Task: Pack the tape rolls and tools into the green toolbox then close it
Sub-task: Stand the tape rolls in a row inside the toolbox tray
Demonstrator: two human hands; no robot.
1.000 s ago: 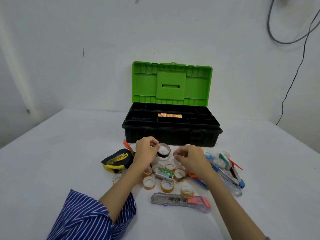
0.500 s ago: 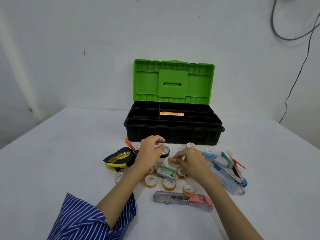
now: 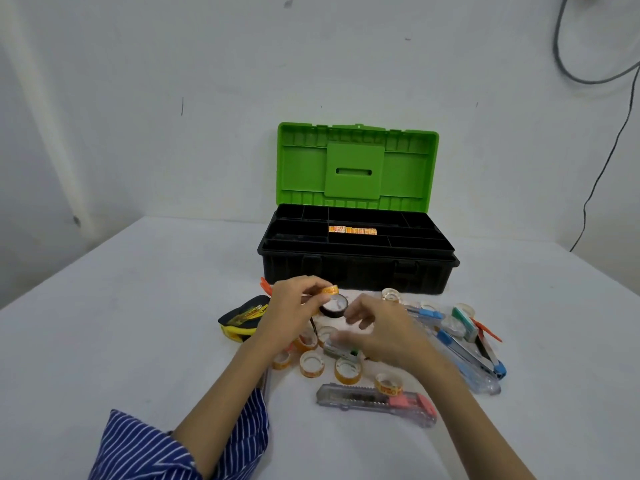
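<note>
Holding tape rolls (image 3: 333, 302): left hand (image 3: 294, 308) | right hand (image 3: 384, 332) loose, blurred | toolbox (image 3: 356, 268) open

**Hidden, cropped, blurred**

Right hand (image 3: 384, 332) motion-blurred; fingers unreadable, grip unclear. It covers part of the green-label box (image 3: 341, 351) and nearby rolls (image 3: 311, 364). Left hand (image 3: 294, 315) hides part of the black roll (image 3: 334, 305). Both forearms cropped at bottom edge. Label (image 3: 352, 230) in toolbox (image 3: 356, 258) too small to read.
</note>
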